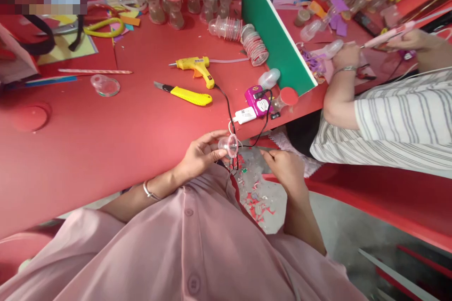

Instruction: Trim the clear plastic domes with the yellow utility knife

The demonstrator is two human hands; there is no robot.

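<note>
Near the table's front edge, my left hand (202,153) is closed around a small clear plastic cup (223,145). The cup lies on its side, and its pink rim faces right. To the right of it, apart from the cup, my right hand (285,165) is closed with thumb and fingertips together; what it holds, if anything, I cannot make out. Beyond my hands lie a yellow glue gun (194,66) and a yellow utility knife (189,96) with its blade out. A black cord runs from the glue gun down past the cup.
A green divider (273,33) stands upright on the red table (106,136). Beside it lie stacked clear cups (254,46) and a purple plug block (259,102). Scissors (104,27) lie back left. At right, another person's hand (348,56) works with a pink glue gun (390,35).
</note>
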